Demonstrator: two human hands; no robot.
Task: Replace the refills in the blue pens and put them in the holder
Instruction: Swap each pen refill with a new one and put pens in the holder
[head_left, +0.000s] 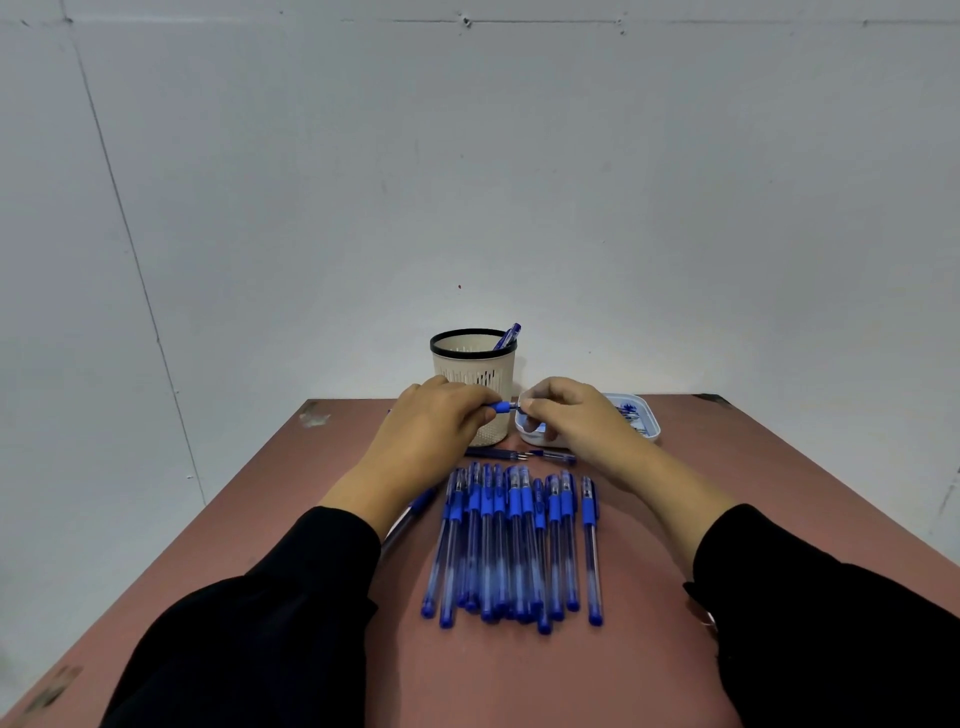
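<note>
Head view, reddish-brown tabletop (649, 649) — contents. Left hand (431, 421): fingers curled round a blue-gripped pen (501, 407) held level above the table. Right hand (571, 415): pinching that pen's tip end. Beige slotted pen holder with black rim (470, 358): just behind the hands, one blue pen (509, 335) leaning inside. White shallow tray (644, 421) — right of holder, small blue parts within. Row of blue capped pens (514, 545): lying side by side, near the sleeves.
</note>
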